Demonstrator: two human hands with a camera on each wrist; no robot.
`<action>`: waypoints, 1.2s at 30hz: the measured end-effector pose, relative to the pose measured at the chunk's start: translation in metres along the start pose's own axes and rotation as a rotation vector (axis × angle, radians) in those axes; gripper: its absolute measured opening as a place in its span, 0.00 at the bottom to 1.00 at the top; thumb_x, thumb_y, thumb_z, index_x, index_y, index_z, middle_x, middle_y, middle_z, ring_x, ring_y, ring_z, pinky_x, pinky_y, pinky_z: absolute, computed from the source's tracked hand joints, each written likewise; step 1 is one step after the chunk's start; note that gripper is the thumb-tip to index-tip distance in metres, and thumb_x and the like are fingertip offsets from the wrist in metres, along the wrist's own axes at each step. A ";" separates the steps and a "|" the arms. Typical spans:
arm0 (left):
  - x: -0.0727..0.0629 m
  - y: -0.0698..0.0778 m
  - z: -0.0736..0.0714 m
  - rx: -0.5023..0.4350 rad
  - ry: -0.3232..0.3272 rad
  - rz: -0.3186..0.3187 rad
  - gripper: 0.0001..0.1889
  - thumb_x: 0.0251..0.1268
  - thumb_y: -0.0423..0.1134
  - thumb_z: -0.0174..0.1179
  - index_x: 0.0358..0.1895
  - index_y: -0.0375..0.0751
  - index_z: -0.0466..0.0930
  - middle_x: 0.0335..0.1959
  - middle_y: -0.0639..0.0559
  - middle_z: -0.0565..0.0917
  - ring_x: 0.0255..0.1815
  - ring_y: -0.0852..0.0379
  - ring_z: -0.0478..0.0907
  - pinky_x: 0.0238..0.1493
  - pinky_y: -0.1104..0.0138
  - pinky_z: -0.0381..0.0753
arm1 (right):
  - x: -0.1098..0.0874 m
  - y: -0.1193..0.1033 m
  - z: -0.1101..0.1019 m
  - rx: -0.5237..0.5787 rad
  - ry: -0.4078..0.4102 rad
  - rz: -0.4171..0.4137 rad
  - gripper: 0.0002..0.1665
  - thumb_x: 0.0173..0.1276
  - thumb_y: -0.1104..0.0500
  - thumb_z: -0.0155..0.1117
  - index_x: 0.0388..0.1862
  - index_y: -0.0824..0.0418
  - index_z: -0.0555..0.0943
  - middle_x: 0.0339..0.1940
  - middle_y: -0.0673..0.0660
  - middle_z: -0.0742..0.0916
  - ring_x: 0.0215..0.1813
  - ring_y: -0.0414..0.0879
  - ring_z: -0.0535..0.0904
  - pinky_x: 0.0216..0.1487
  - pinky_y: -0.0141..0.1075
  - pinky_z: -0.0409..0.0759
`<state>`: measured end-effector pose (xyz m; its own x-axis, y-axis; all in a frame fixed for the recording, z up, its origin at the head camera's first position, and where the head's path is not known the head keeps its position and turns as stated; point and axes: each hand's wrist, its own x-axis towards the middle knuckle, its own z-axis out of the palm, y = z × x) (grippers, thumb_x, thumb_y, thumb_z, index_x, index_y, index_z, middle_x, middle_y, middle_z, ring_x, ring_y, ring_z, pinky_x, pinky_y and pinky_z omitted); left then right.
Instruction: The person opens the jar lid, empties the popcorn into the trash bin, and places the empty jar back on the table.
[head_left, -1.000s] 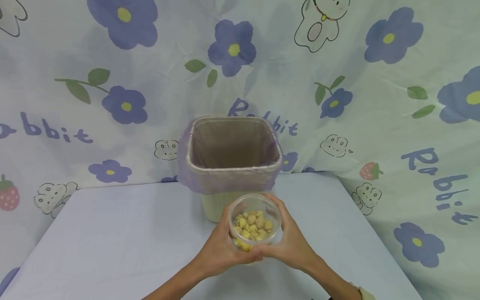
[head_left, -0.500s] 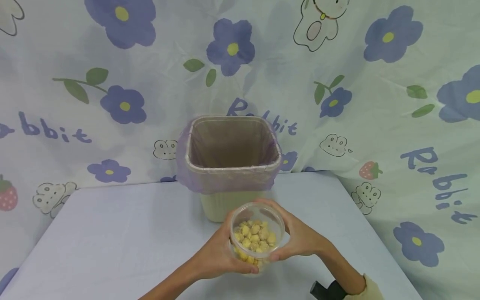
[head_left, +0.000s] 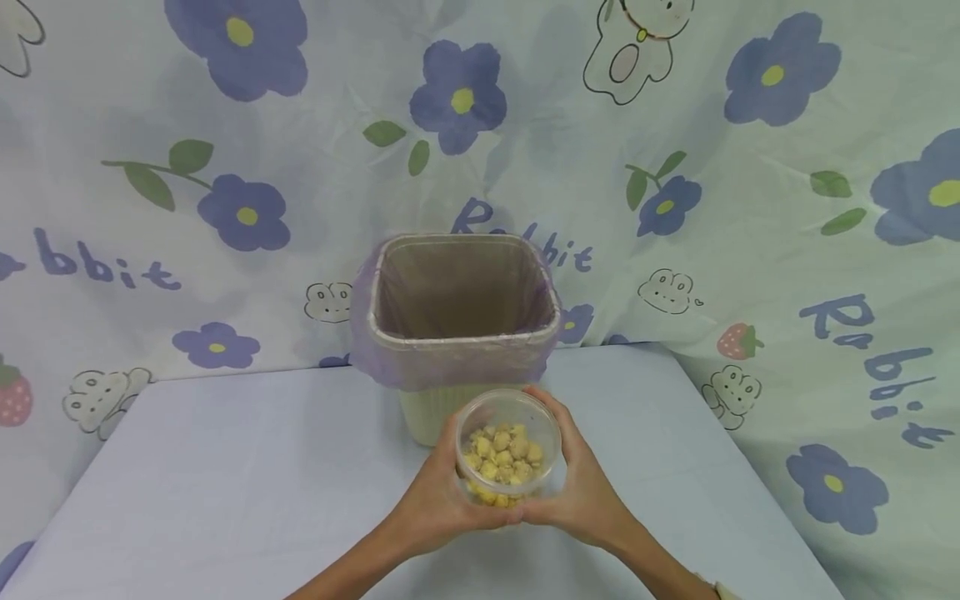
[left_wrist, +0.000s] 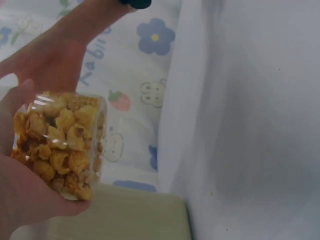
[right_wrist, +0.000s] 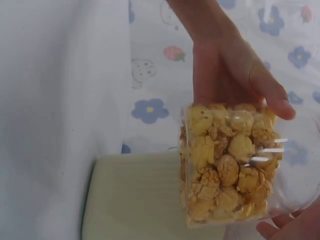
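Between both hands is a clear round plastic jar point(head_left: 507, 454) of yellow caramel popcorn point(head_left: 502, 458), its mouth uncovered and facing up toward the head camera. My left hand point(head_left: 442, 492) grips the jar's left side, with the thumb across the near side. On the other side my right hand point(head_left: 577, 487) curls round the wall, thumb meeting the left one in front. In the left wrist view the popcorn point(left_wrist: 60, 150) shows packed low in the jar. The right wrist view shows popcorn point(right_wrist: 230, 170) through the clear wall, above the table.
A cream waste bin point(head_left: 423, 417) with a purple liner bag point(head_left: 457, 367) folded over its rim stands just beyond the jar. Beneath lies a white-covered table point(head_left: 262, 475). A flower-and-rabbit printed curtain point(head_left: 315, 192) hangs behind and at the right.
The jar dipped nearer and slightly right half a second ago, then came back up. The right hand shifted its hold on the jar, its thumb moving away and back beside the left thumb.
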<state>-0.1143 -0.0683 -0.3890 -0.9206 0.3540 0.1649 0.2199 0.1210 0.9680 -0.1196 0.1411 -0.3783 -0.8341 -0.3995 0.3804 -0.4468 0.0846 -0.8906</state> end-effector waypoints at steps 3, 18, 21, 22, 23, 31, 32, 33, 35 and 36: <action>0.000 0.000 0.002 0.003 0.008 -0.006 0.58 0.39 0.42 0.84 0.75 0.55 0.52 0.70 0.53 0.65 0.66 0.55 0.67 0.66 0.50 0.66 | 0.001 -0.002 0.004 -0.013 0.037 0.044 0.65 0.47 0.54 0.85 0.79 0.53 0.55 0.72 0.54 0.70 0.68 0.58 0.67 0.62 0.65 0.62; -0.003 0.000 -0.007 -0.024 -0.149 0.048 0.62 0.37 0.39 0.83 0.76 0.61 0.49 0.69 0.53 0.65 0.65 0.52 0.67 0.66 0.49 0.65 | 0.010 -0.001 -0.019 0.202 -0.251 -0.014 0.57 0.56 0.60 0.79 0.78 0.60 0.55 0.72 0.63 0.68 0.67 0.66 0.65 0.65 0.45 0.70; -0.004 -0.002 -0.010 -0.033 -0.225 0.072 0.62 0.39 0.39 0.82 0.76 0.61 0.47 0.70 0.50 0.65 0.66 0.50 0.67 0.68 0.50 0.64 | 0.013 0.002 -0.026 0.271 -0.357 -0.007 0.57 0.59 0.52 0.78 0.79 0.61 0.55 0.73 0.64 0.67 0.69 0.66 0.63 0.67 0.47 0.67; -0.004 -0.002 -0.010 -0.038 -0.249 0.081 0.61 0.40 0.39 0.82 0.76 0.61 0.47 0.70 0.49 0.65 0.67 0.50 0.67 0.68 0.50 0.63 | 0.014 0.003 -0.028 0.287 -0.387 -0.005 0.57 0.59 0.50 0.77 0.79 0.61 0.55 0.74 0.64 0.66 0.69 0.66 0.62 0.68 0.48 0.66; -0.004 -0.002 -0.011 -0.042 -0.268 0.085 0.61 0.40 0.39 0.82 0.76 0.61 0.47 0.70 0.48 0.65 0.67 0.49 0.66 0.68 0.51 0.63 | 0.015 0.004 -0.029 0.299 -0.412 -0.005 0.58 0.59 0.48 0.77 0.79 0.62 0.54 0.75 0.64 0.65 0.70 0.66 0.61 0.68 0.49 0.65; -0.002 0.000 -0.012 -0.011 -0.221 0.106 0.60 0.41 0.40 0.82 0.77 0.60 0.47 0.70 0.51 0.66 0.65 0.50 0.68 0.64 0.52 0.68 | 0.013 0.003 -0.028 0.161 -0.311 -0.065 0.65 0.57 0.36 0.75 0.81 0.60 0.49 0.78 0.63 0.60 0.75 0.58 0.57 0.68 0.66 0.53; -0.001 0.001 -0.012 -0.006 -0.197 0.099 0.61 0.41 0.40 0.82 0.77 0.60 0.47 0.70 0.51 0.66 0.65 0.50 0.68 0.64 0.52 0.68 | 0.011 0.002 -0.026 0.125 -0.262 -0.068 0.66 0.56 0.36 0.76 0.81 0.59 0.49 0.78 0.63 0.60 0.75 0.58 0.57 0.67 0.69 0.51; -0.001 0.002 -0.012 -0.006 -0.173 0.088 0.61 0.41 0.40 0.82 0.77 0.61 0.47 0.70 0.52 0.65 0.65 0.51 0.68 0.64 0.51 0.68 | 0.009 0.001 -0.022 0.089 -0.209 -0.066 0.67 0.55 0.36 0.77 0.81 0.59 0.50 0.78 0.62 0.61 0.75 0.57 0.56 0.66 0.71 0.49; 0.000 0.003 -0.012 -0.003 -0.130 0.068 0.61 0.41 0.41 0.82 0.77 0.61 0.47 0.70 0.52 0.65 0.65 0.52 0.68 0.64 0.49 0.67 | 0.005 -0.001 -0.014 0.025 -0.106 -0.051 0.67 0.51 0.41 0.81 0.81 0.58 0.51 0.77 0.59 0.62 0.75 0.58 0.57 0.65 0.73 0.48; 0.000 0.003 -0.011 -0.002 -0.110 0.059 0.61 0.41 0.41 0.83 0.77 0.62 0.47 0.70 0.52 0.65 0.66 0.52 0.67 0.64 0.48 0.67 | 0.003 -0.002 -0.009 0.007 -0.063 -0.035 0.68 0.49 0.45 0.83 0.81 0.57 0.51 0.77 0.57 0.64 0.75 0.58 0.58 0.64 0.73 0.49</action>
<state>-0.1179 -0.0784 -0.3841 -0.8650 0.4603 0.1999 0.2718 0.0950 0.9576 -0.1235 0.1477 -0.3732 -0.7958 -0.4589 0.3950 -0.4729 0.0636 -0.8788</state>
